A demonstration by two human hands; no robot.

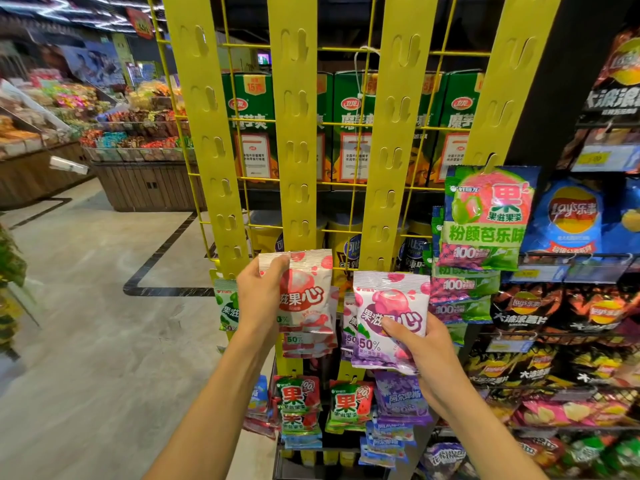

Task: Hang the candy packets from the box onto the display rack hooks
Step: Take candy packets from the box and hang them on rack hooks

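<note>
My left hand (258, 299) grips a white and red candy packet (306, 292) by its top left corner and holds it against the second yellow hanging strip (294, 133). My right hand (429, 362) holds a white and purple candy packet (391, 317) from below, in front of the third yellow strip (394, 133). More packets hang lower on the strips: red and white ones (308, 344) behind the left packet, a green one (227, 306) on the first strip, green and pink ones (488, 216) on the fourth. The box is not in view.
The upper hooks of the yellow strips are bare. Behind the yellow wire grid (346, 183) stand green cartons (251, 123). Crisp bags (568, 220) fill the shelves at right. A tiled aisle floor (86, 306) and produce bins (138, 143) lie to the left.
</note>
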